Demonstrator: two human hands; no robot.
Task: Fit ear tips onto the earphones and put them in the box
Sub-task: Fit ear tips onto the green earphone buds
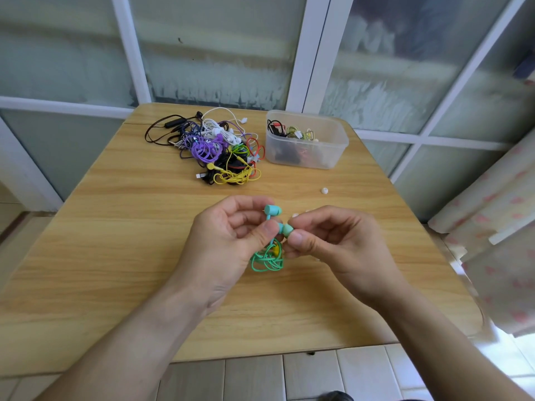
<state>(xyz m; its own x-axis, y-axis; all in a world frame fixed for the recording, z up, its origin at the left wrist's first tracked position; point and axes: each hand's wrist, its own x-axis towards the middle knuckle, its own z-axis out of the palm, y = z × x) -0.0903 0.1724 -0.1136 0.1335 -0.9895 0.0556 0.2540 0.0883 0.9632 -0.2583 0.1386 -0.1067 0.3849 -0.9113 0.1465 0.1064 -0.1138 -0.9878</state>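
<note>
My left hand (pixel 228 235) holds a pair of teal earphones above the wooden table (pixel 115 256); one earbud (pixel 272 210) sticks up between its fingers and the other (pixel 280 227) is pinched at the thumb. My right hand (pixel 327 238) pinches a green ear tip (pixel 288 230) against that lower earbud. The green cable (pixel 266 260) hangs in a bundle below both hands. A clear plastic box (pixel 307 140) with several earphones inside stands at the far right of the table.
A tangled pile of earphones (pixel 214 149) in purple, white, black, yellow and red lies at the far middle. A loose white ear tip (pixel 324 191) lies in front of the box, and more white tips (pixel 295 215) peek out behind my right hand. A curtain (pixel 498 227) hangs to the right.
</note>
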